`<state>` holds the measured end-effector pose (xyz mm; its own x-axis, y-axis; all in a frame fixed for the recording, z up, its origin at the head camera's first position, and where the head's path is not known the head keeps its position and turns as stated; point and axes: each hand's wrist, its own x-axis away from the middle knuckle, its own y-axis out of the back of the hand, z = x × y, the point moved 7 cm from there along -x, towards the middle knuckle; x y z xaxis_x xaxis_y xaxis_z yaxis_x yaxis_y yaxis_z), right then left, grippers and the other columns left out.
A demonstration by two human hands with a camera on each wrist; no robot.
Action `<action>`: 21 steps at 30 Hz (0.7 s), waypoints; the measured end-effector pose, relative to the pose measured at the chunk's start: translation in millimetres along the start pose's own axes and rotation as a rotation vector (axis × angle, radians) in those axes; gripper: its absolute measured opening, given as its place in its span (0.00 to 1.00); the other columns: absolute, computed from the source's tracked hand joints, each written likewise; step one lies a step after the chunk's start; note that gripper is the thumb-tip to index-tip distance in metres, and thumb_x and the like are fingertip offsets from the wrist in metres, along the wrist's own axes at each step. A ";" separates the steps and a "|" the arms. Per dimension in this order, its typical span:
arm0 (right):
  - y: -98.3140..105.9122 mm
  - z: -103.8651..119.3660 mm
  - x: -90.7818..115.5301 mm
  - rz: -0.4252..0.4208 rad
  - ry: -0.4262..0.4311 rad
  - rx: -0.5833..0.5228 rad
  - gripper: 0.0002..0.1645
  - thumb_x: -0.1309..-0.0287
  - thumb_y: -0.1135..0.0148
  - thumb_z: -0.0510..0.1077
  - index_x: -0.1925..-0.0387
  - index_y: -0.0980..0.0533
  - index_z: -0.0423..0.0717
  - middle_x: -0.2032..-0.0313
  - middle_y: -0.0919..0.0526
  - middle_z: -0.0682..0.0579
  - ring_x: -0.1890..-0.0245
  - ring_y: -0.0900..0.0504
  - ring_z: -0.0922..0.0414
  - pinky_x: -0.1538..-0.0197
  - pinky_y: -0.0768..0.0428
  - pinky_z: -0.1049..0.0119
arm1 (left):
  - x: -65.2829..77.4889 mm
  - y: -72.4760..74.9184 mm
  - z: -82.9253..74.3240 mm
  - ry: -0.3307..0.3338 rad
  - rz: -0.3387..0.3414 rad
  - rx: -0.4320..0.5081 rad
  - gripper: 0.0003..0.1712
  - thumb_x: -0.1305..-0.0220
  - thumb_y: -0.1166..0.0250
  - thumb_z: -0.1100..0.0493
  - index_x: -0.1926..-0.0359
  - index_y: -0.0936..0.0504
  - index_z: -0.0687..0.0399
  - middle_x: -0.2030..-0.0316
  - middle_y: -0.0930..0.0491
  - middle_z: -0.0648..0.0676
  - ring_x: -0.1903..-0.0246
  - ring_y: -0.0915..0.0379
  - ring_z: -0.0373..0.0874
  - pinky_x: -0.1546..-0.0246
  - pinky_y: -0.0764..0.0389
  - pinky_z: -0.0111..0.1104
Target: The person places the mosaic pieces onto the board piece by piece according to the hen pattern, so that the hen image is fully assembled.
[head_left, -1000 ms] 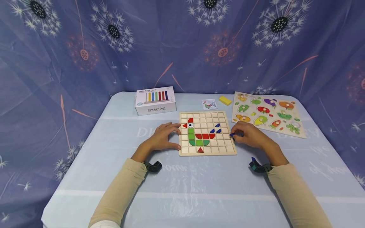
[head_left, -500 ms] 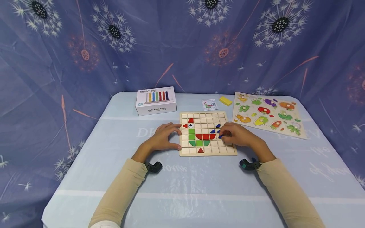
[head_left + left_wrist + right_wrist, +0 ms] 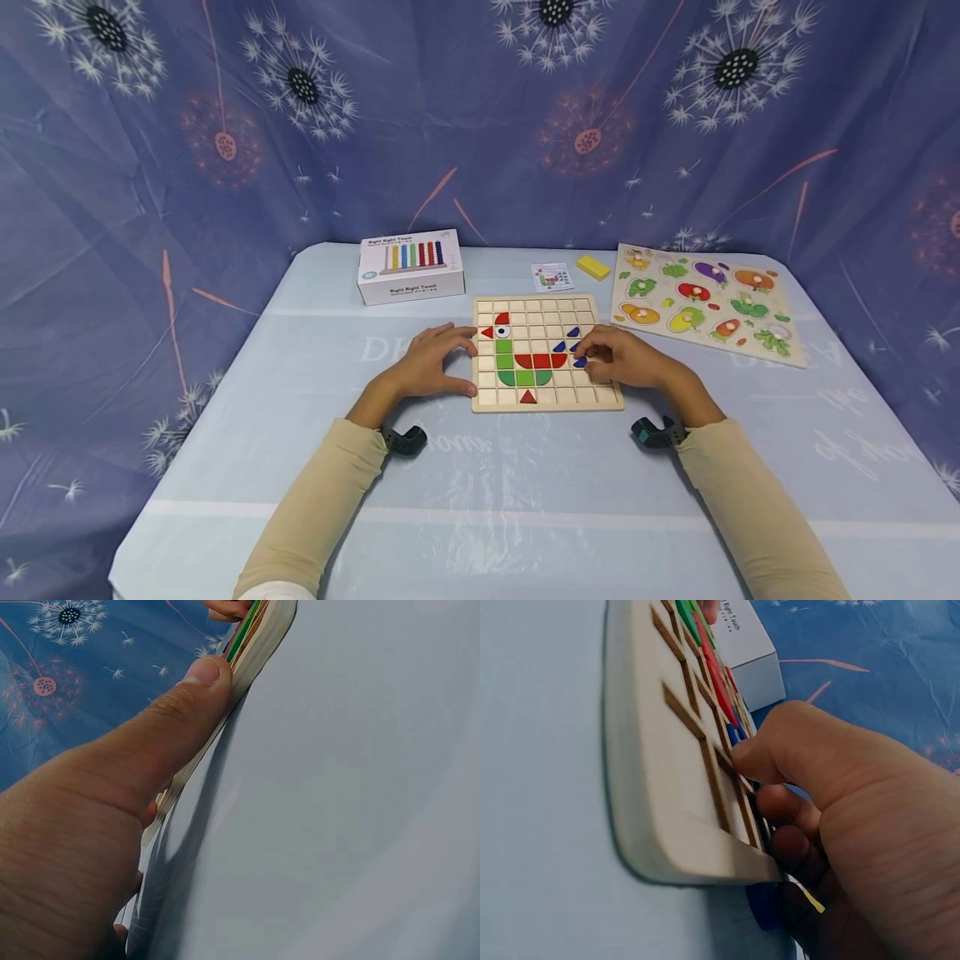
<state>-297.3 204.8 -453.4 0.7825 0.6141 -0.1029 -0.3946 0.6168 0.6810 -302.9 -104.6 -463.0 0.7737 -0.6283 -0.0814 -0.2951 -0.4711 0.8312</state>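
A square wooden grid board [image 3: 547, 400] lies on the table, with red, green and blue puzzle pieces set in its cells as a bird shape. My left hand [image 3: 427, 362] rests at the board's left edge, thumb and fingers spread apart. In the left wrist view its thumb [image 3: 172, 712] presses against the board's side. Over the board's right part, my right hand [image 3: 622, 357] pinches a blue puzzle piece [image 3: 580, 362] at a cell right of the red row. In the right wrist view another blue piece [image 3: 763, 906] shows below the board's edge, beside the curled fingers.
Behind the board lie a small picture card [image 3: 552, 277] and a yellow block [image 3: 593, 267]. A white toy box [image 3: 411, 267] stands at the back left. The vegetable puzzle board [image 3: 705, 304] is at the back right. A patterned curtain [image 3: 480, 125] hangs behind the table.
My right hand has moved left from the board's right edge onto the cells, carrying the blue puzzle piece, and has since stayed there. The left hand has held its place.
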 end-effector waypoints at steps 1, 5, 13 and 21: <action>0.2 -0.4 0.8 -0.002 -0.007 -0.004 0.15 0.41 0.30 0.33 0.52 0.18 0.46 0.59 0.20 0.50 0.65 0.30 0.53 0.65 0.29 0.66 | -0.1 -0.1 0.0 0.002 0.002 0.001 0.34 0.51 0.21 0.36 0.47 0.24 0.40 0.26 0.38 0.49 0.25 0.55 0.59 0.28 0.57 0.56; 6.3 -1.6 7.4 -0.019 -0.051 -0.055 0.15 0.38 0.33 0.32 0.50 0.19 0.44 0.56 0.18 0.49 0.60 0.25 0.52 0.58 0.25 0.68 | 0.0 -0.3 -0.3 0.008 0.005 0.000 0.33 0.51 0.21 0.36 0.47 0.24 0.39 0.25 0.38 0.48 0.25 0.55 0.59 0.28 0.57 0.55; 34.0 -4.8 39.4 -0.096 -0.064 0.088 0.18 0.41 0.30 0.31 0.50 0.20 0.42 0.50 0.19 0.48 0.47 0.23 0.49 0.43 0.24 0.49 | 1.0 -0.7 0.4 0.015 0.004 -0.007 0.33 0.51 0.21 0.35 0.48 0.23 0.39 0.26 0.38 0.47 0.24 0.55 0.58 0.28 0.57 0.55; 44.0 -22.4 70.5 -0.132 -0.077 0.188 0.21 0.48 0.25 0.31 0.52 0.19 0.44 0.54 0.20 0.51 0.51 0.24 0.52 0.45 0.29 0.69 | -0.3 -1.2 1.0 0.006 0.002 -0.004 0.34 0.51 0.22 0.35 0.48 0.23 0.39 0.26 0.38 0.48 0.25 0.55 0.58 0.28 0.57 0.56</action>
<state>-270.3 286.2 -447.0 0.8587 0.4902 -0.1493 -0.1952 0.5823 0.7892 -303.4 -104.4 -464.6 0.7767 -0.6253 -0.0763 -0.2944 -0.4674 0.8336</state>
